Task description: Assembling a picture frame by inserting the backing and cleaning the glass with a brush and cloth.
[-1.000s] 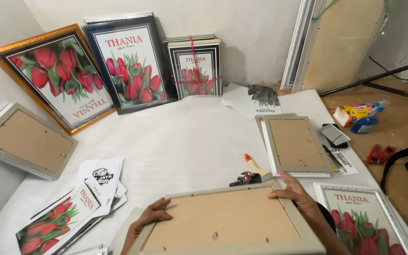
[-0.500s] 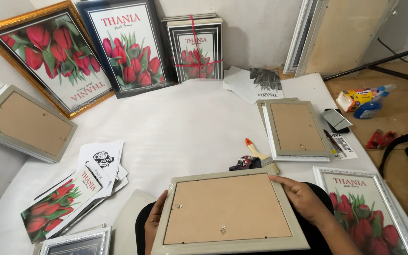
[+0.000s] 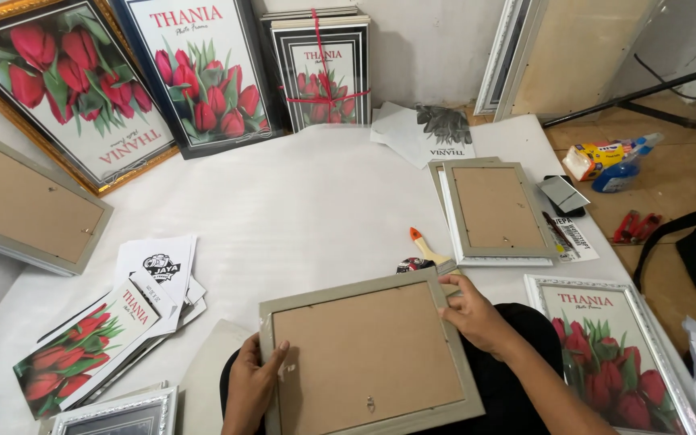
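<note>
Near the front edge of the counter (image 3: 308,217), the picture frame (image 3: 368,354) lies face down, the left hand (image 3: 253,385) and right hand (image 3: 477,316) each grasping one side.

The scene is bright and evenly lit by soft, diffuse light with no single visible source. The white table (image 3: 308,201) reflects it without blowing out. Shadows are faint: a thin soft one lies under the frame (image 3: 368,354) and beside the brush (image 3: 427,246). Slight glare shows on the glossy tulip prints (image 3: 203,72) at the wall. Focus is sharp throughout, with no motion blur. The wide lens bends straight lines outward near the edges and corners.
</note>
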